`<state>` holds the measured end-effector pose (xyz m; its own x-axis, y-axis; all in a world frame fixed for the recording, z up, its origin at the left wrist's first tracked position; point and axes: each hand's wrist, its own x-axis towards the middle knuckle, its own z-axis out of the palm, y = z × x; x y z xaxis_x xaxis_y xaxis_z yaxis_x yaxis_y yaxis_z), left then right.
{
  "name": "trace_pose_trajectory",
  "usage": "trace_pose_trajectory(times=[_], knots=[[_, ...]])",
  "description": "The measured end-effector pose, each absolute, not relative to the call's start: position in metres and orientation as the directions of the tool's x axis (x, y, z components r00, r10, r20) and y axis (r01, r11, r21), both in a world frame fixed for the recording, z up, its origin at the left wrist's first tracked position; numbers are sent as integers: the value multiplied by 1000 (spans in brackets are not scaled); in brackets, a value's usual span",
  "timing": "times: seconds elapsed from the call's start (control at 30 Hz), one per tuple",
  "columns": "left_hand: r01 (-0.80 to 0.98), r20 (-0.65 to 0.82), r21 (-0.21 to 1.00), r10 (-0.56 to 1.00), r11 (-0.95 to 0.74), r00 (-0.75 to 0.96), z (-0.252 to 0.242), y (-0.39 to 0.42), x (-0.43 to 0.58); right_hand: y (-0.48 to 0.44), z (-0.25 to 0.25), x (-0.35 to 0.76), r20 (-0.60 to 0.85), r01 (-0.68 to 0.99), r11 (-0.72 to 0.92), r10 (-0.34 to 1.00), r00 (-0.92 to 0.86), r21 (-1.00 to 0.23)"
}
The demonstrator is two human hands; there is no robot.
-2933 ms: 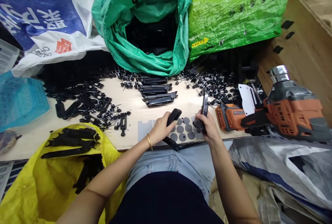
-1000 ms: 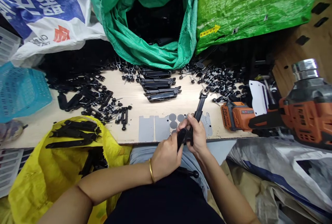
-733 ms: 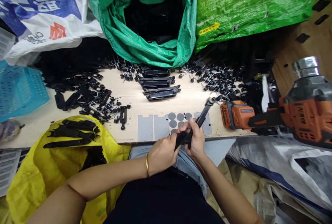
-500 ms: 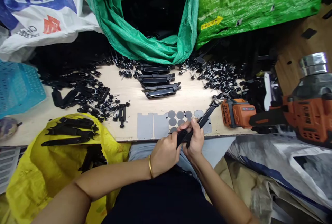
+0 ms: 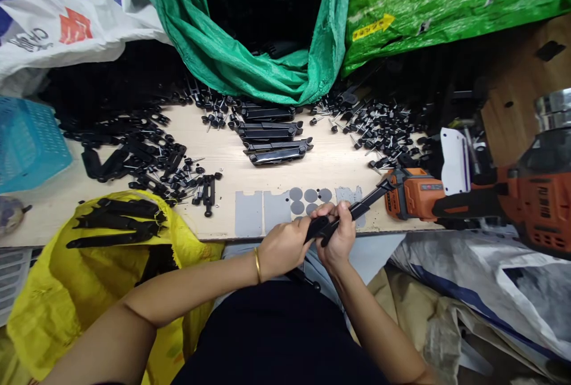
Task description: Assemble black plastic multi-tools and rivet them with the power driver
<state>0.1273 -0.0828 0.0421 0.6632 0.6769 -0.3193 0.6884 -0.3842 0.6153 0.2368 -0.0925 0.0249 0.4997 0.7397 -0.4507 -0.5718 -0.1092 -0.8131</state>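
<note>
My right hand is closed around a long black plastic arm, which slants up to the right above the table's front edge. Its far end overlaps the orange battery in view; contact is unclear. Close beside it, my left hand grips a rounded black plastic piece that meets the arm's lower end. Fingers hide most of the joint between the two. Beyond the hands, several black plastic arms lie stacked in a row. Grey flat patches and discs are on the tabletop just left of my hands.
Black-headed screws are heaped at right, black parts at left. An orange power tool lies at the right edge. A green sack stands behind; a yellow sack hangs at front left. A blue basket sits far left.
The long black arm has tilted lower, its far end moving right toward the orange battery. Both hands keep their grip. The whole view has shifted slightly.
</note>
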Motion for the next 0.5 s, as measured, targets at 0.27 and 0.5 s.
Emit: trace_pose_trajectory(times=[0.27,0.5], knots=[[713,-352,574,666,-402,658,39,-72,135,-80,20,244,-459,-576,-120,742,489,-808],[702,-374,618,654,-353,658,32,-58,134,-73,9,244,-464,-550,-131,713,526,-825]])
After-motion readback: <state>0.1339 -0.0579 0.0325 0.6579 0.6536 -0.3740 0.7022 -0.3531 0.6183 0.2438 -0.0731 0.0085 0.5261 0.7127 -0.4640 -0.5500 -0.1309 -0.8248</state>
